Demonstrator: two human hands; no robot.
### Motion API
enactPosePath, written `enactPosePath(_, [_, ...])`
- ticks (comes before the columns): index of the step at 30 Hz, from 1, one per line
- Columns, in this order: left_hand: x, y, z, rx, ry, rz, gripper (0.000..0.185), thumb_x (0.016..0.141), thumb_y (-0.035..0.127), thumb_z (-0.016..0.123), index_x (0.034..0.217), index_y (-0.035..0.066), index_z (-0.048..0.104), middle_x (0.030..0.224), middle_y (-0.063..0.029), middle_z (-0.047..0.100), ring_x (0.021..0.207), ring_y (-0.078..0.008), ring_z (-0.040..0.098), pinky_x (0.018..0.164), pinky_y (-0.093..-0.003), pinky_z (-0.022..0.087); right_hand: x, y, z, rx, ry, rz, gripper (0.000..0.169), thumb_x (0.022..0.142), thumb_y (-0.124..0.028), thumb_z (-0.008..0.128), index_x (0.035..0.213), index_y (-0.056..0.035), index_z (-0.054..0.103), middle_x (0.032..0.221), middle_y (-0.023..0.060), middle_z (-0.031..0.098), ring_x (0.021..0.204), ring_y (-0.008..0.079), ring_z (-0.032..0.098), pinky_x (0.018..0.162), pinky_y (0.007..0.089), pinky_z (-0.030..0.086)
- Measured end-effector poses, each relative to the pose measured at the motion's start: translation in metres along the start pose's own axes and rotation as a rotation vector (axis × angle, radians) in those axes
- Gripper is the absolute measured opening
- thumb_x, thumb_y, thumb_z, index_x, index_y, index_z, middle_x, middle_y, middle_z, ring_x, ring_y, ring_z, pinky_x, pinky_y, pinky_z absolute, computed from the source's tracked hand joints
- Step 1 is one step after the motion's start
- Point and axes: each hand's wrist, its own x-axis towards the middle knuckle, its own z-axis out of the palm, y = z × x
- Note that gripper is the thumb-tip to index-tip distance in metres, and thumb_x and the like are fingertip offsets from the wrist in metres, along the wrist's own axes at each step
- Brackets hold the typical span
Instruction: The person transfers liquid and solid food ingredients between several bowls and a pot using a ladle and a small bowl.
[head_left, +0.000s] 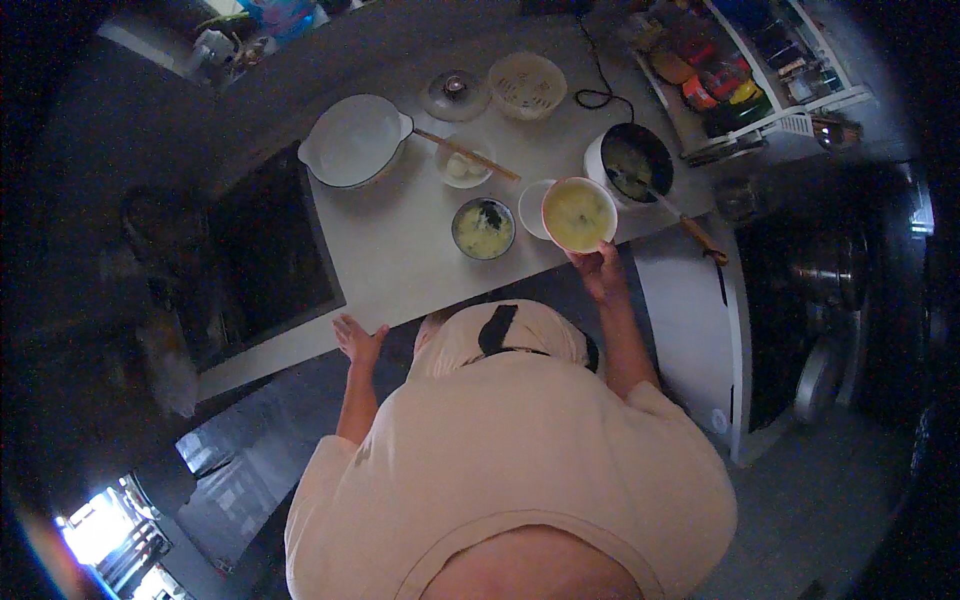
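My right hand (600, 271) grips the near rim of a bowl of yellowish soup (579, 214), which is at the counter's front edge. That bowl partly covers a white round dish (533, 211). Just left of it sits a dark-rimmed bowl (484, 229) of yellow food with dark pieces on top. Behind the soup bowl stands a white pot with a dark inside (637, 162), holding some food and a wooden-handled ladle (694, 229). My left hand (360, 339) is empty with its fingers apart, beside the counter's front edge; I cannot tell whether it touches it.
On the counter (397, 247) are a large white two-handled pot (352, 141), a glass lid (454, 94), a cream plastic basket (527, 85) and a small bowl of pale round food (463, 166). Chopsticks (480, 159) cross that bowl. A dark sink (266, 247) lies left, a shelf rack (795, 120) right.
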Motion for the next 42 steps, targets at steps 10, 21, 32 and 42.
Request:
enactPosePath(10, [0.009,0.024,-0.014,0.071,-0.105,-0.125,0.105,0.051,0.037,0.076,0.121,-0.013,0.017,0.127,-0.0337,0.01,0.119,-0.0449,0.012,0.099,-0.0441,0.016,0.007,0.018,-0.016,-0.028,0.082,0.055,0.051,0.072,-0.021,0.054,0.118,-0.0095,0.035,0.111,0.0089,0.046,0.097,0.0233,0.05,0.081,0.0367,0.044])
enactPosePath(21, [0.01,0.033,-0.02,0.122,-0.131,-0.162,0.107,0.05,0.039,0.076,0.12,-0.015,0.016,0.126,-0.0352,0.01,0.119,-0.0462,0.012,0.098,-0.046,0.017,0.011,0.028,-0.023,-0.132,0.224,0.1,0.053,0.071,-0.032,0.054,0.118,-0.0172,0.034,0.106,0.0068,0.044,0.089,0.0227,0.048,0.065,0.0347,0.048])
enactPosePath(32, [0.011,0.039,-0.03,0.135,-0.151,-0.151,0.108,0.048,0.04,0.077,0.12,-0.015,0.016,0.125,-0.0367,0.011,0.118,-0.0479,0.013,0.098,-0.0464,0.018,0.026,0.024,-0.049,-0.546,0.109,-0.088,0.048,0.071,-0.023,0.053,0.116,-0.0135,0.038,0.107,0.0075,0.047,0.093,0.0217,0.051,0.069,0.034,0.05])
enactPosePath(42, [0.004,0.042,-0.035,0.092,-0.131,-0.193,0.108,0.05,0.039,0.076,0.122,-0.014,0.015,0.127,-0.0342,0.009,0.12,-0.0455,0.011,0.099,-0.0441,0.018,0.019,0.0,-0.021,-0.313,0.277,0.198,0.045,0.072,-0.027,0.051,0.114,-0.0162,0.04,0.11,0.0092,0.043,0.096,0.025,0.046,0.074,0.0406,0.044])
